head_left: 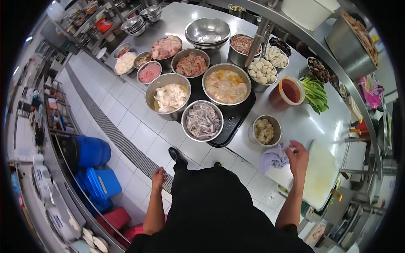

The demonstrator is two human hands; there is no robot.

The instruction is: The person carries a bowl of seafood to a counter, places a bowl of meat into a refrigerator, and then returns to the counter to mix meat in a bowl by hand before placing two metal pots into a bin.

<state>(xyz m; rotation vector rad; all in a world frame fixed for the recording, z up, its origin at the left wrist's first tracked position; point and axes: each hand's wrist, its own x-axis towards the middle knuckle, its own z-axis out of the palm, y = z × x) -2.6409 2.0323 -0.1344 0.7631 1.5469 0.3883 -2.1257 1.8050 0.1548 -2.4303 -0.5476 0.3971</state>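
Right hand [298, 157]: we see it on the steel counter [303, 122], fingers loosely spread, fingertips touching the cloth [274, 157]; it clasps nothing.
Left hand [158, 176]: we see it hanging at our side over the tiled floor [126, 126], well apart from the counter, fingers loosely curled and holding nothing.
Cloth: pale, crumpled, at the near edge of the counter, just left of the right hand.
Cutting board [322, 173]: white, flat, just right of the right hand.
Small bowl [266, 130]: steel, with pale chunks, just beyond the cloth.
Tray [230, 126]: black, left of the small bowl, bearing large steel bowls.
Squid bowl [203, 121]: nearest on the tray, filled with greyish strips; we cannot tell the food for sure.
Broth bowl [227, 86]: beyond it, with yellowish liquid.
Red tub [288, 91]: round, with red sauce, far from the right hand, beside the greens [315, 93].
Empty bowls [208, 31]: stacked at the far end of the counter.
Blue bins [93, 166]: on the floor to the left, near the drain grate [126, 145].
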